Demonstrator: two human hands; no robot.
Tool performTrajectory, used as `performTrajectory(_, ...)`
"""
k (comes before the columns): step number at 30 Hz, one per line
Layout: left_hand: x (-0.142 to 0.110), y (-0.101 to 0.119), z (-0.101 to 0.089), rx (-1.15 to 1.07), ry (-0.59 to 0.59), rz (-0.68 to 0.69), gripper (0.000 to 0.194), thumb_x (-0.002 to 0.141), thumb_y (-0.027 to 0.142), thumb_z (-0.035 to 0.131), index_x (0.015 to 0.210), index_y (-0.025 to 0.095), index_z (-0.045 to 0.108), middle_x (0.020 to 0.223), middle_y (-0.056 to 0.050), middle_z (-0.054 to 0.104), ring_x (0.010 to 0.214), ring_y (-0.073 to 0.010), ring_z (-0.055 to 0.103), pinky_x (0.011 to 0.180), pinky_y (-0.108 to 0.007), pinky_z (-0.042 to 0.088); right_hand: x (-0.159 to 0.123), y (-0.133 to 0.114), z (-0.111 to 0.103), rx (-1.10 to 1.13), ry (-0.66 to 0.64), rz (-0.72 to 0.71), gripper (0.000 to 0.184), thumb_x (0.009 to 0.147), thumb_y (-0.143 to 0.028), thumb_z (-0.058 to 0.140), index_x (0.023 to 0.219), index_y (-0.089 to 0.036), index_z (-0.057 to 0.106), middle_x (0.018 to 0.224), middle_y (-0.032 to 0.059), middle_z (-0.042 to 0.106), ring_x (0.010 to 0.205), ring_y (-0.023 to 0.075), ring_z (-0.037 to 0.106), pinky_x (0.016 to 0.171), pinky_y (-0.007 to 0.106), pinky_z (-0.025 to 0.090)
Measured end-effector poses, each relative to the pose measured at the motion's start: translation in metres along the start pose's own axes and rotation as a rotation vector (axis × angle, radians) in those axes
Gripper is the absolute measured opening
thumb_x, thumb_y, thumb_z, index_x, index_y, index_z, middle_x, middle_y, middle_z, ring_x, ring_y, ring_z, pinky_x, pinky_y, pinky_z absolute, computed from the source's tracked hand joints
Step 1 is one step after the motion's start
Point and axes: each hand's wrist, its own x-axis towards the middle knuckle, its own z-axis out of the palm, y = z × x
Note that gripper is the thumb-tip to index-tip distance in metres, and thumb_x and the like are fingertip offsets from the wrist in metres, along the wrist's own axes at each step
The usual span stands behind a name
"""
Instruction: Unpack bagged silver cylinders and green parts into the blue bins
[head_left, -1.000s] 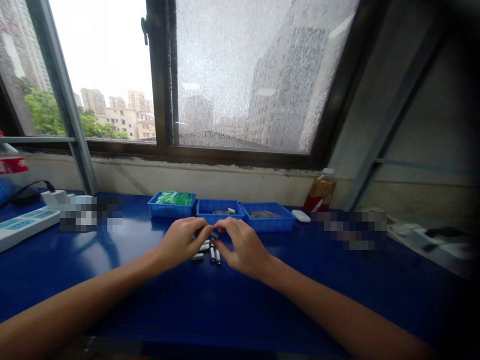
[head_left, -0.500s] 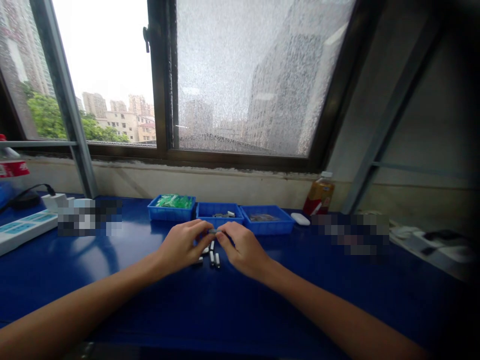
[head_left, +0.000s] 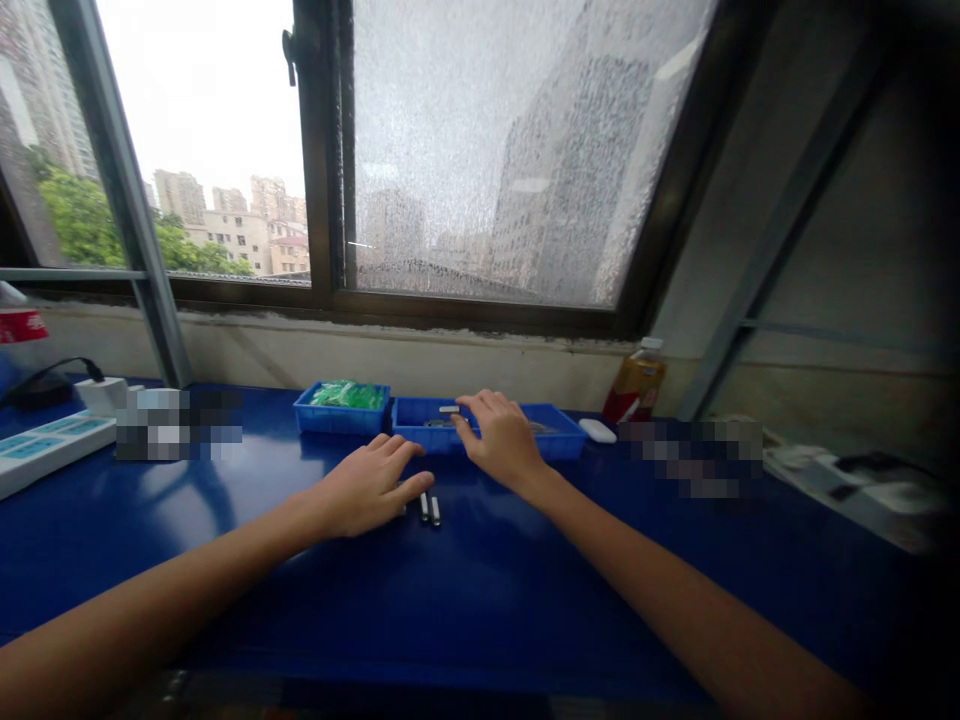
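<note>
My left hand [head_left: 371,488] hovers low over the blue table with thumb and fingers apart, holding nothing. Beside its thumb lie small silver stick-shaped pieces with dark ends [head_left: 435,511], partly covered by the hand. My right hand [head_left: 495,440] reaches over the middle blue bin [head_left: 409,410]. A small silver piece [head_left: 448,409] shows at the tips of its thumb and index finger, apparently pinched by one end. More small pieces lie in that bin below the fingers, mostly hidden.
A blue bin [head_left: 337,422] of green packets [head_left: 349,394] stands left, another blue bin [head_left: 562,437] right. Farther right are a white rounded object [head_left: 598,431] and a bottle [head_left: 636,385]. A white power strip [head_left: 56,450] lies at left.
My hands have parted. My right hand has moved forward and right from beside my left hand to over the middle bin, with a small silver piece. My left hand's fingers have opened.
</note>
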Motion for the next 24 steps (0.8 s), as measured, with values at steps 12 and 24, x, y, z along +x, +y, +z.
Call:
performTrajectory(12, 0.002, -0.029, -0.024, 0.111, -0.143, -0.073, 0.021, 0.084, 0.029, 0.043, 0.096, 0.024, 0.059, 0.094, -0.003, 0.065, 0.081, -0.0189, 0.061, 0.065, -0.025, 0.041, -0.013, 0.003, 0.000, 0.054, -0.046, 0.003, 0.009, 0.076, -0.016, 0.049, 0.074, -0.018, 0.057, 0.084, 0.0064, 0.054, 0.081, 0.0196, 0.046, 0.071, 0.032, 0.033)
performTrajectory(24, -0.004, -0.026, -0.023, 0.138, -0.234, -0.035, 0.011, 0.075, 0.024, 0.050, 0.080, 0.021, 0.060, 0.085, -0.003, 0.063, 0.071, -0.0175, 0.059, 0.055, -0.023, 0.037, -0.023, -0.020, 0.006, 0.237, -0.200, -0.156, 0.010, 0.082, -0.023, 0.050, 0.081, -0.017, 0.058, 0.081, 0.0052, 0.056, 0.082, 0.0182, 0.048, 0.073, 0.032, 0.035)
